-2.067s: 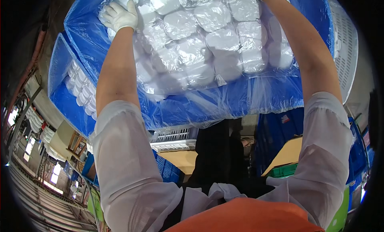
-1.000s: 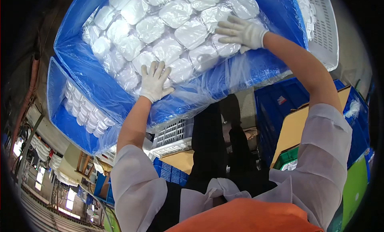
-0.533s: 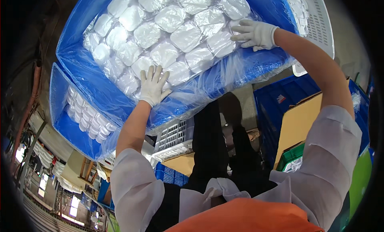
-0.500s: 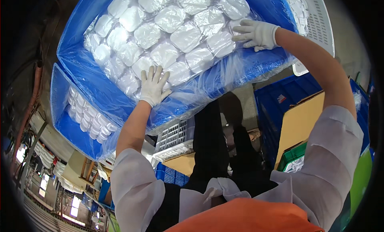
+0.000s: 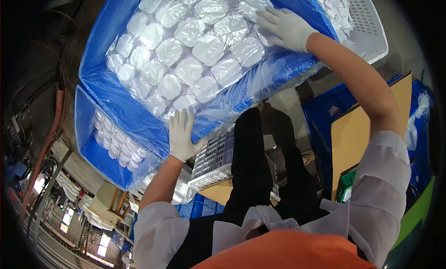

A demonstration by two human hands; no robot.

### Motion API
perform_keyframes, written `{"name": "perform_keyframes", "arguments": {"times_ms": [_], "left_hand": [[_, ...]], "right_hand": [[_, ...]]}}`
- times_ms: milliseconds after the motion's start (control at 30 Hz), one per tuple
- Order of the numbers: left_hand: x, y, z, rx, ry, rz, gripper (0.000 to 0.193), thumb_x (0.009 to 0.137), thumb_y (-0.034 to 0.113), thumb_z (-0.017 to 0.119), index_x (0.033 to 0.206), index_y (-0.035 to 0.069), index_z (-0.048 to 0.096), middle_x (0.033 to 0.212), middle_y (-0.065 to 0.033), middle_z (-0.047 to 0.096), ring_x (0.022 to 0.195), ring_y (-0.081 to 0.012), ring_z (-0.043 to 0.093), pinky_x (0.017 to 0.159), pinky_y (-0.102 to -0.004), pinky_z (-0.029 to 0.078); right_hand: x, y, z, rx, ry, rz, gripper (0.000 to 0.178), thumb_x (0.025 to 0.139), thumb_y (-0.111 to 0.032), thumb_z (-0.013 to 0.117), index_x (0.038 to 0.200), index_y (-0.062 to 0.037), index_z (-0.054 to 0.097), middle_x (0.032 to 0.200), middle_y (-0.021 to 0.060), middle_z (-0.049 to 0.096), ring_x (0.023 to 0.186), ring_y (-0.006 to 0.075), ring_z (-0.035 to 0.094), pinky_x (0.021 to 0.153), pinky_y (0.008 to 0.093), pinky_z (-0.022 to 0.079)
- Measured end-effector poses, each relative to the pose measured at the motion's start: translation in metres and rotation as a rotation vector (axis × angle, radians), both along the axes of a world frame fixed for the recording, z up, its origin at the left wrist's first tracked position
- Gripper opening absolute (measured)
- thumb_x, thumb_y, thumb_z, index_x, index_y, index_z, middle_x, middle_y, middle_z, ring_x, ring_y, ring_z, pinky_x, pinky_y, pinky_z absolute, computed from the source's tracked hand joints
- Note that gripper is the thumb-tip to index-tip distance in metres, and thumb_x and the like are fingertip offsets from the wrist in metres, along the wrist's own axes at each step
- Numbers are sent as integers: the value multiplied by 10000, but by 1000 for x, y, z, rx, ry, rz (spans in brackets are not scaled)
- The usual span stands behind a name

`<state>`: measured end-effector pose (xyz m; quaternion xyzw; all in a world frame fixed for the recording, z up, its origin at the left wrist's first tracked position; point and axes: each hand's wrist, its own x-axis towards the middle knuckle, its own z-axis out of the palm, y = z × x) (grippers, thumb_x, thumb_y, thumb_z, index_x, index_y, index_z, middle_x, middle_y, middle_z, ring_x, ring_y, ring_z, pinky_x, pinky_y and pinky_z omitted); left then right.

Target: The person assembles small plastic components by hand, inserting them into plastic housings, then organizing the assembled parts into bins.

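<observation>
A large blue bin (image 5: 100, 74) lined with clear plastic film (image 5: 241, 92) stands in front of me. Inside it, rows of rounded white pieces (image 5: 190, 70) lie side by side under a clear sheet. My gloved left hand (image 5: 181, 136) rests at the bin's near edge, fingers stretched out over the film. My gloved right hand (image 5: 287, 30) lies flat at the right end of the rows, its fingers spread on the covered pieces. Neither hand is closed on anything.
A second blue bin (image 5: 86, 125) with similar white pieces stands at left. A white perforated crate (image 5: 367, 23) is at far right. Below are a white slatted crate (image 5: 211, 164), a blue crate (image 5: 197, 206), cardboard (image 5: 353, 143) and a green box (image 5: 344, 184).
My left hand has moved from atop the pieces back to the bin's near edge. My right hand has shifted left and farther in, from the rim onto the pieces. The view has moved slightly.
</observation>
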<state>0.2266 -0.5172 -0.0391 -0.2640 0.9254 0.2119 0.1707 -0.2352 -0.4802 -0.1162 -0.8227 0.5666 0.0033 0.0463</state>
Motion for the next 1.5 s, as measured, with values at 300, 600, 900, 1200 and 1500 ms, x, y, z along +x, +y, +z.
{"name": "perform_keyframes", "arguments": {"times_ms": [300,600,900,1200,1500], "left_hand": [[1,5,-11,70,162,52,840,588,195,788,1327,7,438,1286,-256,466,1163,-431,465,997,-483,382],[5,3,-13,110,120,89,745,604,264,791,1243,19,495,1265,-197,493,1153,-382,478,997,-461,386],[18,2,-8,115,127,117,740,600,228,783,1236,-9,487,1212,-206,513,1104,-387,503,953,-447,419],[16,4,-8,89,177,130,705,610,246,785,1210,13,495,1191,-178,524,1091,-364,510,974,-440,406],[13,9,-14,43,-26,125,537,681,278,714,1140,45,560,894,-188,634,889,-386,596,787,-448,480]], "right_hand": [[9,-93,-47,274,-418,-1391,363,811,-400,629,997,-95,694,1125,155,615,1076,310,590,903,482,451],[-13,-113,-102,113,-412,-1694,427,884,-375,458,1032,-63,710,1139,163,655,1082,346,614,907,429,489],[26,-119,-89,-68,-505,-1653,432,838,-350,486,1082,-55,686,1083,219,658,1046,378,618,931,445,468],[67,-74,-30,-193,-413,-1141,560,856,-394,541,1323,-85,512,1370,168,486,1258,367,456,1051,432,362],[95,-11,89,-357,-574,-383,428,815,-122,638,1230,-79,544,1266,140,544,1158,342,516,965,404,425]]}}
